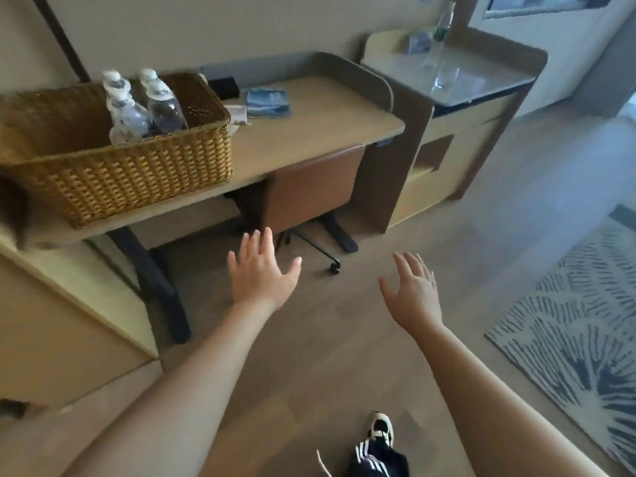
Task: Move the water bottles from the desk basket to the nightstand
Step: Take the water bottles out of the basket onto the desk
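Note:
A woven wicker basket (137, 177) stands on the left end of the wooden desk (309, 122). Several clear water bottles (165, 108) with white caps stand upright inside it. My left hand (263, 270) is stretched forward below the desk's front edge, palm down, fingers apart, holding nothing. To its right, over the floor, my right hand (413, 290) is likewise spread and empty. Both hands are well short of the basket.
A brown office chair (309, 187) is tucked under the desk. A blue booklet (268, 102) and a black box (223, 87) lie on the desktop. At the right stands a cabinet (481, 84) with a bottle and glasses on top. A patterned rug (578, 321) covers the floor at right.

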